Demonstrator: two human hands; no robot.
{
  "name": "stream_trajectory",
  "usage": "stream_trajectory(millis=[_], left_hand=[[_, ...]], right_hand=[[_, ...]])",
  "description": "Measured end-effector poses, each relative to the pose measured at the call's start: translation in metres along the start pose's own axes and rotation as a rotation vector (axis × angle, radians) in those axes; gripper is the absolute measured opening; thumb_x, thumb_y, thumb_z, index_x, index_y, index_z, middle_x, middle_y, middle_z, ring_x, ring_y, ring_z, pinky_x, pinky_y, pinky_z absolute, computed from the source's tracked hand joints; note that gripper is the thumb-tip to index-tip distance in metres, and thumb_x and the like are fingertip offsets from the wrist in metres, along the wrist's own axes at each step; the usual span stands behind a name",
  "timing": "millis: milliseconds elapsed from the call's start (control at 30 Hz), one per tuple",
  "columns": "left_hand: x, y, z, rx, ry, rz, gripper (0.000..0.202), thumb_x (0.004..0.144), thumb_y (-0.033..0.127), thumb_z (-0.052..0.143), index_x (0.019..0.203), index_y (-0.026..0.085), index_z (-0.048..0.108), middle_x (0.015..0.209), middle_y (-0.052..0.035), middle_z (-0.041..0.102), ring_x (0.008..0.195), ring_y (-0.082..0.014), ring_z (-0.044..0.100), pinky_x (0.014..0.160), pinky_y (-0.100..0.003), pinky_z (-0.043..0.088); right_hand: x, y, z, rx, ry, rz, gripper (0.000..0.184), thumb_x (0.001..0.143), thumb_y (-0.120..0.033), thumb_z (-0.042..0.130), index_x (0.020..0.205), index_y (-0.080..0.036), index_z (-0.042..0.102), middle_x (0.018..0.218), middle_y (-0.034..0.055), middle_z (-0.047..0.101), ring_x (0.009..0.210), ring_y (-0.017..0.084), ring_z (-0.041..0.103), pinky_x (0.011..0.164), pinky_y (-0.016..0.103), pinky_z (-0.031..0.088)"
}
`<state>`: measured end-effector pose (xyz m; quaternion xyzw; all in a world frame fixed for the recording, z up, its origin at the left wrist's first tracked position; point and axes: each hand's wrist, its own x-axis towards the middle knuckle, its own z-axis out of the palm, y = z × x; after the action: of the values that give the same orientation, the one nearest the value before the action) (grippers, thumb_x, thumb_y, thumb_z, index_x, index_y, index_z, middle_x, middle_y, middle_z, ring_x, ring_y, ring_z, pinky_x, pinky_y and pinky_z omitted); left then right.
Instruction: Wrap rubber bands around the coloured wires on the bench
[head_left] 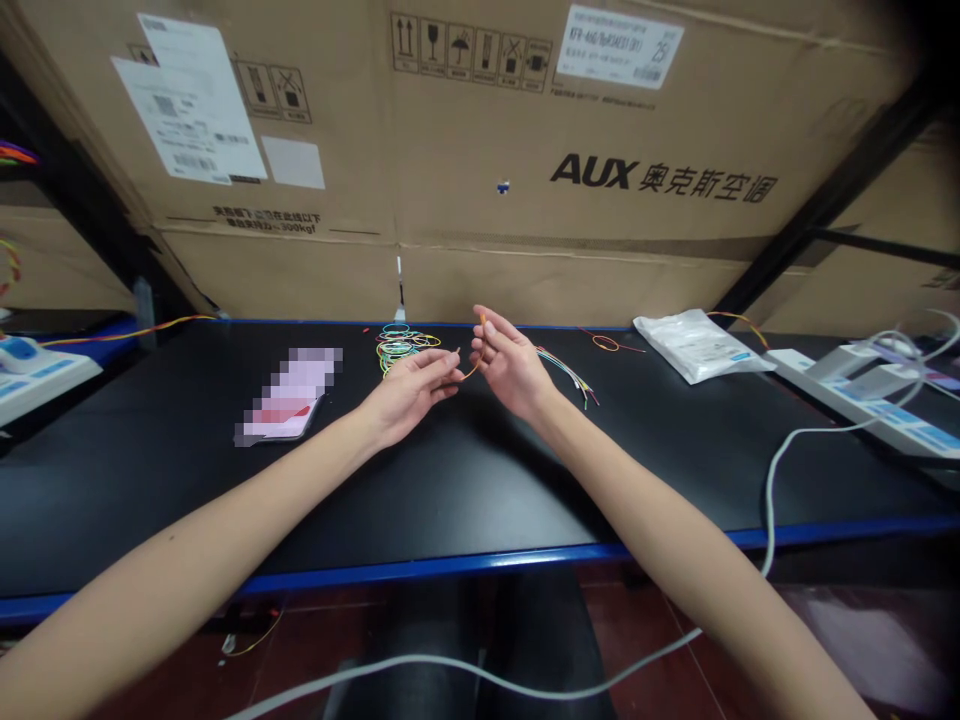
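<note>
Both my hands are stretched out over the black table point(450, 480). My left hand point(411, 388) pinches one end of a short orange wire point(472, 370). My right hand point(508, 362) pinches the other end, which points up between its fingers, so the wire sags in a small arc between the hands. Just behind my left hand lies a pile of coiled coloured wire loops point(399, 345). A bundle of straight coloured wires point(571, 376) lies on the table right of my right hand.
A blurred pink flat object point(289, 400) lies left of the hands. A white plastic bag point(697, 343), a small orange wire loop point(606, 343), a power strip point(862, 395) with a grey cable point(772, 480), and large cardboard boxes point(480, 150) stand behind.
</note>
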<state>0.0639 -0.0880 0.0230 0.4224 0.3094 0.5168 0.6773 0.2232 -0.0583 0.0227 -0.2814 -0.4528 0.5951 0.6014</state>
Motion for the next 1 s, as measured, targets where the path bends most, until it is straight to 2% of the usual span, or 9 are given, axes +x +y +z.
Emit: stream_trajectory(millis=[100,167,300,433,533,767,1000], left_hand=[[0.001,0.001,-0.001,-0.009,0.044,0.038,0.027,0.058,0.030,0.089,0.073,0.019,0.070,0.071,0.0021,0.065,0.072,-0.0109,0.059,0.074,-0.027,0.045],[0.002,0.001,-0.002,-0.006,0.077,0.053,0.028,0.057,0.030,0.090,0.074,0.019,0.071,0.071,0.0018,0.065,0.070,-0.0103,0.058,0.071,-0.026,0.043],[0.006,0.001,-0.006,0.033,0.153,0.086,0.026,0.057,0.028,0.089,0.075,0.018,0.072,0.070,0.0024,0.063,0.065,-0.0086,0.053,0.066,-0.025,0.040],[0.009,0.000,-0.009,0.083,0.185,0.118,0.027,0.055,0.027,0.089,0.075,0.018,0.073,0.072,0.0030,0.063,0.062,-0.0074,0.050,0.066,-0.025,0.039],[0.010,0.000,-0.008,0.120,0.208,0.122,0.026,0.054,0.026,0.088,0.071,0.018,0.071,0.070,0.0035,0.062,0.061,-0.0071,0.049,0.066,-0.025,0.039],[0.012,0.000,-0.010,0.250,0.216,0.176,0.018,0.059,0.024,0.083,0.062,0.017,0.066,0.064,0.0029,0.058,0.061,-0.0088,0.049,0.064,-0.026,0.038],[0.015,-0.002,-0.017,0.373,0.173,0.206,0.018,0.060,0.026,0.083,0.062,0.017,0.067,0.065,0.0005,0.061,0.061,-0.0102,0.049,0.061,-0.027,0.036]], right_hand=[[0.001,0.001,-0.001,-0.104,0.025,-0.044,0.025,0.076,-0.037,0.071,0.099,-0.027,0.069,0.087,-0.0018,0.068,0.071,0.010,0.060,0.074,0.026,0.051],[0.000,0.000,0.000,-0.205,0.003,-0.130,0.022,0.076,-0.039,0.071,0.093,-0.025,0.069,0.084,-0.0013,0.068,0.069,0.010,0.059,0.074,0.028,0.051],[-0.005,-0.003,0.001,-0.561,-0.081,-0.383,0.016,0.085,-0.036,0.063,0.090,-0.022,0.068,0.088,0.0018,0.069,0.081,0.016,0.063,0.082,0.032,0.050],[-0.007,-0.004,-0.003,-1.013,-0.127,-0.658,0.016,0.093,-0.025,0.053,0.093,-0.021,0.068,0.091,0.0061,0.069,0.087,0.020,0.060,0.085,0.036,0.047],[-0.005,-0.003,-0.008,-1.165,-0.203,-0.783,0.019,0.094,-0.020,0.049,0.094,-0.020,0.068,0.091,0.0075,0.069,0.087,0.020,0.058,0.084,0.036,0.046],[-0.004,-0.004,-0.010,-1.243,-0.261,-0.804,0.023,0.097,-0.022,0.046,0.096,-0.022,0.068,0.091,0.0068,0.068,0.086,0.021,0.055,0.084,0.036,0.046],[-0.006,-0.005,-0.008,-1.276,-0.304,-0.799,0.025,0.097,-0.022,0.044,0.096,-0.020,0.069,0.089,0.0078,0.068,0.082,0.020,0.053,0.081,0.037,0.046]])
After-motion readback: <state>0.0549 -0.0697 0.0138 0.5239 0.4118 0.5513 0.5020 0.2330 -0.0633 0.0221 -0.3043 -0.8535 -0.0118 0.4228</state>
